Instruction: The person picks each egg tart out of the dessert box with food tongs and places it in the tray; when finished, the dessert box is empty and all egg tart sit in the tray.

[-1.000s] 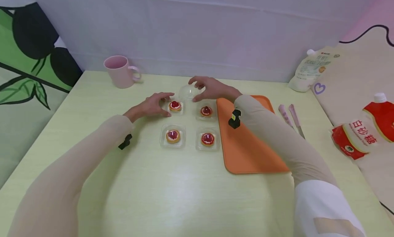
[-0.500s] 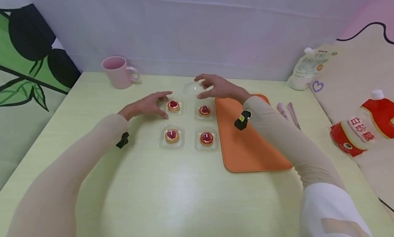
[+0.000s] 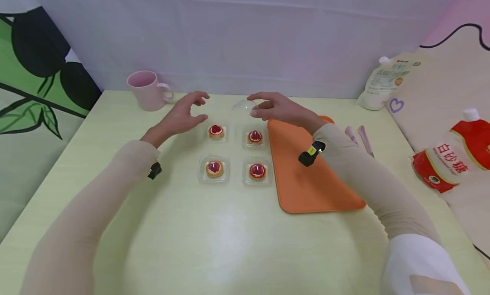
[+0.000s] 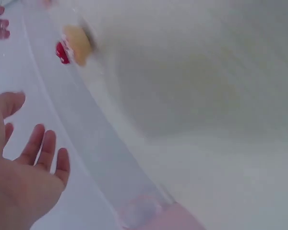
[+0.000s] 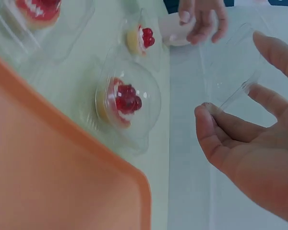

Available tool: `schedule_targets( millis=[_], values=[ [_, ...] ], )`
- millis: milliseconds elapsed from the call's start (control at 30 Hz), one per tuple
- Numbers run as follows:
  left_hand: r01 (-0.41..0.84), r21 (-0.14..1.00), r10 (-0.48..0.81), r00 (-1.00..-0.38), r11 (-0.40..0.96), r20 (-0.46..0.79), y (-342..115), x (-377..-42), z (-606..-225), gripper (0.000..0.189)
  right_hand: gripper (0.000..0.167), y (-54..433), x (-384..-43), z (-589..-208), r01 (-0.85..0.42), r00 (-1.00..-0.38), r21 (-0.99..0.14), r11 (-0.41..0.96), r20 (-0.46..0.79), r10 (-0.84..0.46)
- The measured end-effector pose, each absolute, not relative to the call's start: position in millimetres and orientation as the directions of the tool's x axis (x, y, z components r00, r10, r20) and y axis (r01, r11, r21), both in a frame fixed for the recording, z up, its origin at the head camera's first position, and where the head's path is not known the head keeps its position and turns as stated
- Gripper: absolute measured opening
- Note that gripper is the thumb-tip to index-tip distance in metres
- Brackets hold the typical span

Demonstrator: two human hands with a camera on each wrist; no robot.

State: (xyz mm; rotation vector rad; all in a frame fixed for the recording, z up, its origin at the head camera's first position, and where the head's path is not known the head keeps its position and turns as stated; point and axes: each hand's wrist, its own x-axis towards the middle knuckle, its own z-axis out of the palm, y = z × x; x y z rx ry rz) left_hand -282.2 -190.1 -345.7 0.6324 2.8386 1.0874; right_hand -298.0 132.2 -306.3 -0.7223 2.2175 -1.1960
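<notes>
My right hand (image 3: 278, 108) pinches a clear plastic lid (image 5: 233, 67) by its edge, raised above the back of the table. Open, with fingers spread and nothing held, my left hand (image 3: 180, 117) hovers left of the back-left tart (image 3: 216, 131). That tart, red fruit on white cream, sits on a clear base, and no dome shows over it. Beside it the back-right tart (image 3: 254, 136) lies under a clear dome, plain in the right wrist view. In front are two more boxed tarts, a front-left tart (image 3: 214, 169) and a front-right tart (image 3: 257, 171).
An orange tray (image 3: 302, 188) lies right of the tarts, beneath my right forearm. At the back left stands a pink mug (image 3: 150, 90). Two pink-handled utensils (image 3: 365, 141) lie right of the tray. A white pouch (image 3: 384, 84) and a red sugar bag (image 3: 453, 154) are at the right.
My left hand has risen away from the back-left tart, up and slightly left. My right hand has shifted a little right, carrying the clear lid with it.
</notes>
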Motion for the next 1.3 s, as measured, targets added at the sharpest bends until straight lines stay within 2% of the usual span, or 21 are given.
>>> schedule_targets(
  millis=[100,333,500,633,800,1000,1133,1300],
  values=[
    [0.476,0.551,0.410,-0.878,0.686,0.247,-169,-276,-340,0.052,0.060,131,-293,-306,-0.130,-0.719,-0.900,0.417,-0.204,-0.664],
    [0.651,0.422,0.509,-0.758,0.631,0.409,-134,-265,-335,0.044,0.053,122,-286,-306,0.031,-0.699,-0.949,0.314,-0.245,-0.671],
    [0.719,0.376,0.504,-0.685,0.585,0.526,-123,-267,-332,0.031,0.048,121,-285,-304,0.126,-0.705,-0.964,0.235,-0.254,-0.662],
    [0.738,0.362,0.496,-0.660,0.570,0.564,-119,-269,-331,0.028,0.047,122,-283,-302,0.152,-0.712,-0.968,0.202,-0.249,-0.656],
    [0.704,0.380,0.470,-0.695,0.600,0.544,-111,-271,-330,0.031,0.049,128,-282,-300,0.136,-0.715,-0.964,0.227,-0.254,-0.651],
    [0.644,0.442,0.439,-0.757,0.625,0.484,-92,-277,-322,0.039,0.051,145,-281,-292,0.035,-0.771,-0.952,0.305,-0.220,-0.598],
    [0.595,0.511,0.421,-0.802,0.620,0.424,-76,-279,-314,0.044,0.052,156,-282,-288,-0.062,-0.819,-0.921,0.384,-0.173,-0.547],
    [0.501,0.657,0.408,-0.860,0.563,0.306,-55,-281,-305,0.051,0.049,175,-284,-288,-0.156,-0.867,-0.891,0.427,-0.084,-0.491]
  ],
)
